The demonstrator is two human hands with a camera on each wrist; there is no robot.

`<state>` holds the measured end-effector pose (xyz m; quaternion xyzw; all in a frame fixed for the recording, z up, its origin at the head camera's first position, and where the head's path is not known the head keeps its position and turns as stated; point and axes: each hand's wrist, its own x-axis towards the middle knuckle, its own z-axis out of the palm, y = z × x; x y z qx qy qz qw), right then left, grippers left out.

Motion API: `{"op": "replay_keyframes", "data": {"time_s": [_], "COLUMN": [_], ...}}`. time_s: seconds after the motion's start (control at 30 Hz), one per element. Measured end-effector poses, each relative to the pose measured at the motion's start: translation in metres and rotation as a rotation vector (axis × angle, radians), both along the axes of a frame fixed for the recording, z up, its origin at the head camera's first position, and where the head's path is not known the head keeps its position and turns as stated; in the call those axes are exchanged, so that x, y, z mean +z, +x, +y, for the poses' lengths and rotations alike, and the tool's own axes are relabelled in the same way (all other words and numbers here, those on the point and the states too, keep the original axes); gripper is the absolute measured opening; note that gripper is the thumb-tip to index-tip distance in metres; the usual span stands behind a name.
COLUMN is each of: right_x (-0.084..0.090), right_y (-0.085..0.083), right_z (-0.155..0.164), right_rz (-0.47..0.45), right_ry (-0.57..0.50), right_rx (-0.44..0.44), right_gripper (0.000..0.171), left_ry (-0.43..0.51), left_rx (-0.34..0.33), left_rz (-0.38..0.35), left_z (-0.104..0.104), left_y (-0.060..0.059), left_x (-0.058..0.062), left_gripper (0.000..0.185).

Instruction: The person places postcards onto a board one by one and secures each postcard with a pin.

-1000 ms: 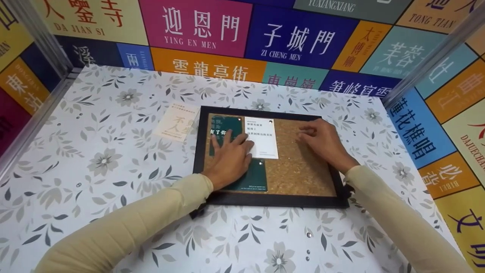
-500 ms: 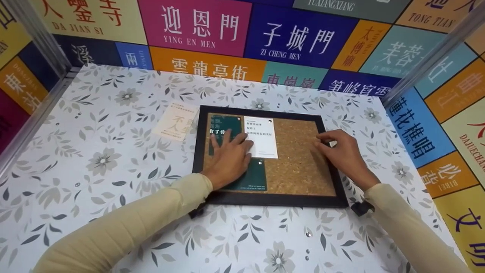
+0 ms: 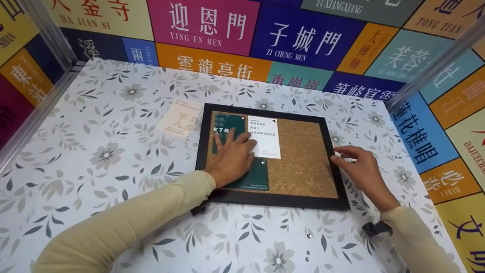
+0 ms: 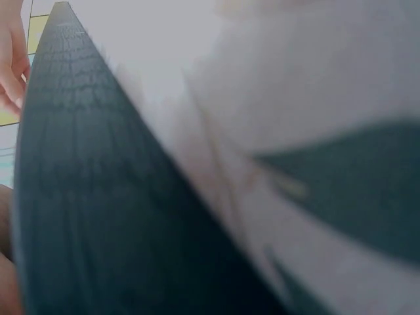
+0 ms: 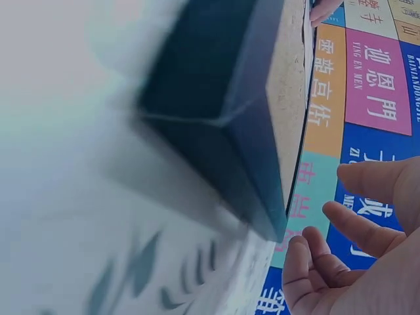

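1. Two cards, green card [image 3: 227, 131] and white card [image 3: 265, 137], are lying pinned on the cork board [image 3: 303, 163] mid-worktop [image 3: 94, 159]; probably light and bendable, best lifted by an edge.
2. Left hand [image 3: 232, 157] is pressing flat on them.
3. Right hand [image 3: 362, 168] is hovering relaxed beside the frame, holding nothing.

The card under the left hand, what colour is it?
Dark green card with white lettering, clearest in the head view.

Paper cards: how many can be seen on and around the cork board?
3. A dark green card lies on the black-framed cork board, partly under the left hand; a white card overlaps it; a cream card lies on the table left of the frame.
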<state>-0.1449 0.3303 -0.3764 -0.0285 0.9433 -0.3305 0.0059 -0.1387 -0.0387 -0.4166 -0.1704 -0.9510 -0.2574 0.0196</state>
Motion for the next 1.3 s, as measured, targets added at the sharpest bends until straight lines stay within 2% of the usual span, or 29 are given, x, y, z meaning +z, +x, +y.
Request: {"op": "replay_keyframes", "data": {"time_s": [0.47, 0.77, 1.1, 1.3], "right_x": [-0.014, -0.019, -0.026, -0.029], "right_y": [0.026, 0.041, 0.052, 0.053], "right_z": [0.024, 0.027, 0.027, 0.028], "right_rz": [-0.073, -0.176, -0.151, -0.126], "right_ry": [-0.074, -0.069, -0.088, -0.112], "right_rx": [0.013, 0.017, 0.080, 0.084], "right_gripper": [0.049, 0.056, 0.058, 0.057], "left_ry": [-0.001, -0.008, -0.012, -0.005], "left_rx": [0.008, 0.006, 0.006, 0.001], "left_rz": [0.000, 0.010, 0.009, -0.011], "left_z": [-0.002, 0.000, -0.001, -0.001], "left_y": [-0.001, 0.000, 0.000, -0.001], "left_x": [-0.003, -0.003, -0.005, -0.002], "left_gripper": [0.033, 0.032, 0.034, 0.037]}}
